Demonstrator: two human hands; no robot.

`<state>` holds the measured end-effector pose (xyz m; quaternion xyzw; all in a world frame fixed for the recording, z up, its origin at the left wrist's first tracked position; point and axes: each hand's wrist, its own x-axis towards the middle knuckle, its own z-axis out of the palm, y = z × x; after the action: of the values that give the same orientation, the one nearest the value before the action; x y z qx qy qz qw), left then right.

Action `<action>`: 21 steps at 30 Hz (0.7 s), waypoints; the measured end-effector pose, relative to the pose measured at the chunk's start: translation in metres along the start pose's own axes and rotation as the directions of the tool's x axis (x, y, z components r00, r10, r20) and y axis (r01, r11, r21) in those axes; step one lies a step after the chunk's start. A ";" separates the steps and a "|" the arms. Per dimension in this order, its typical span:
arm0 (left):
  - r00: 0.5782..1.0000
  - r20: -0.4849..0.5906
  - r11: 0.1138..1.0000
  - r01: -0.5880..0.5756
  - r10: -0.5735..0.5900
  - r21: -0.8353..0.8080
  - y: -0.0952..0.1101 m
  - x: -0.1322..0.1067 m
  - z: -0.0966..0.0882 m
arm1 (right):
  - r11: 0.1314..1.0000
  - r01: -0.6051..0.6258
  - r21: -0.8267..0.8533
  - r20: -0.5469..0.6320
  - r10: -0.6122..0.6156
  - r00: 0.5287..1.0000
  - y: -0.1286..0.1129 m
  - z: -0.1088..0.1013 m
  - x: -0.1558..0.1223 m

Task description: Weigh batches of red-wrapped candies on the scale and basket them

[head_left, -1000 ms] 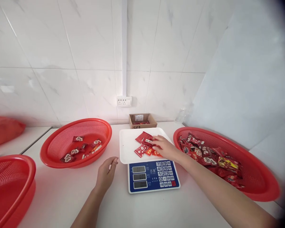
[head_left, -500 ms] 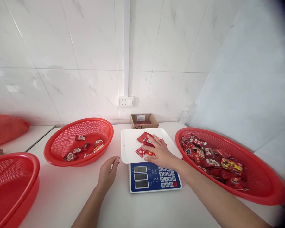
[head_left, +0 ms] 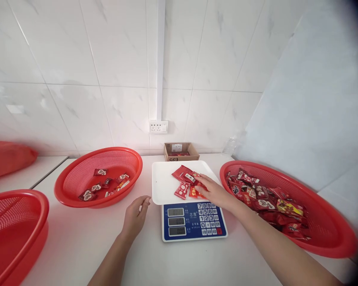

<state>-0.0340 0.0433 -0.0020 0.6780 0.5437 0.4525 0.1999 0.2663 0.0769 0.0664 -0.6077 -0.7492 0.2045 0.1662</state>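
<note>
White tray (head_left: 162, 186) leaves room between its left edge and red packets (head_left: 181, 173).

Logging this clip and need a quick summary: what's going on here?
Someone's right grip is at small red packets on the white tray of a scale; whether it holds any is unclear. The left grip is beside the tray's near-left corner, with nothing visible in it. The right basket holds a heap of packets, the farther left basket just a few.

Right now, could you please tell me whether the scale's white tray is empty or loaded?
Loaded: several red packets lie on the white tray, with the right hand partly covering them.
</note>
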 end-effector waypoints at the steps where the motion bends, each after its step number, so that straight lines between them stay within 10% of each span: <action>1: 1.000 0.002 1.000 0.001 -0.001 0.001 0.000 0.000 0.000 | 1.000 -0.008 0.006 0.014 0.008 1.000 -0.001 0.000 -0.003; 21: 1.000 -0.015 1.000 0.024 -0.023 0.009 -0.002 0.000 0.000 | 0.990 -0.105 -0.097 -0.196 0.085 0.977 -0.010 -0.004 -0.041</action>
<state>-0.0352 0.0443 -0.0032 0.6692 0.5551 0.4526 0.1982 0.2686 0.0357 0.0750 -0.6676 -0.7097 0.1128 0.1947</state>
